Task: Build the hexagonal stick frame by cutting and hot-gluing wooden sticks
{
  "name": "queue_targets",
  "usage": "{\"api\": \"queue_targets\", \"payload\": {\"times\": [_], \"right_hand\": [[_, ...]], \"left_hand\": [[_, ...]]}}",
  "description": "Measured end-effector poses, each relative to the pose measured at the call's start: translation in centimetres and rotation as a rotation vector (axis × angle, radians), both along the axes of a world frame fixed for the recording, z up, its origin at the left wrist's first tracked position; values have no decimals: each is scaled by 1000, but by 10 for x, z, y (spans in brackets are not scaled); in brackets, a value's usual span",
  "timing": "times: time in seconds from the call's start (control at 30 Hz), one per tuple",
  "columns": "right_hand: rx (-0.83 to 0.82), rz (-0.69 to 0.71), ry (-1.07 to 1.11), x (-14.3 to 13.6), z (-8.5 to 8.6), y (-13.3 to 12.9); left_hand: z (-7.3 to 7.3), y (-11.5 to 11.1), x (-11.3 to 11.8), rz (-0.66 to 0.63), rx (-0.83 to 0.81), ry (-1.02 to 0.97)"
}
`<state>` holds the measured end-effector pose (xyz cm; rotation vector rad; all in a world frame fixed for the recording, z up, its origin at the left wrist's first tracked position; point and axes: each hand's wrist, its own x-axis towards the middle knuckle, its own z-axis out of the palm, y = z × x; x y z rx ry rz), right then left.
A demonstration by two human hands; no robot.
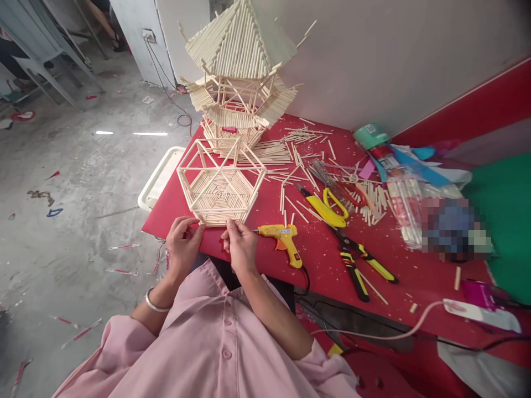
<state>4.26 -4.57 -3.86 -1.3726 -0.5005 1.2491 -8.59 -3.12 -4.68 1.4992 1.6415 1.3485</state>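
Note:
A hexagonal frame of thin wooden sticks (pixel 221 192), its floor laid in rings of sticks, stands at the table's near left edge. My left hand (pixel 181 243) is closed, thumb and fingers pinching at the near left corner of that frame. With thumb and forefinger together, my right hand (pixel 240 243) grips the frame's near bottom edge towards its right end. Whether a separate loose stick lies between the fingers is too small to make out. Just right of my right hand, a yellow glue gun (pixel 284 241) lies on its side, its nozzle pointing at the hand.
Behind the frame rises a tiered stick pagoda (pixel 240 61). Loose sticks (pixel 298 135) litter the red table (pixel 323 271). A yellow utility knife (pixel 321 207), black-and-yellow cutters (pixel 352 260), bagged sticks (pixel 404 207) and a white power strip (pixel 477 315) lie rightward. A cream stool (pixel 145 193) stands at left.

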Motion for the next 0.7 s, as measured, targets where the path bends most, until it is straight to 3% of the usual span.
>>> {"api": "queue_targets", "payload": {"times": [0.7], "right_hand": [[3,15,-9,0,0,0]], "left_hand": [[-4,0,-2,1,61,44]]}}
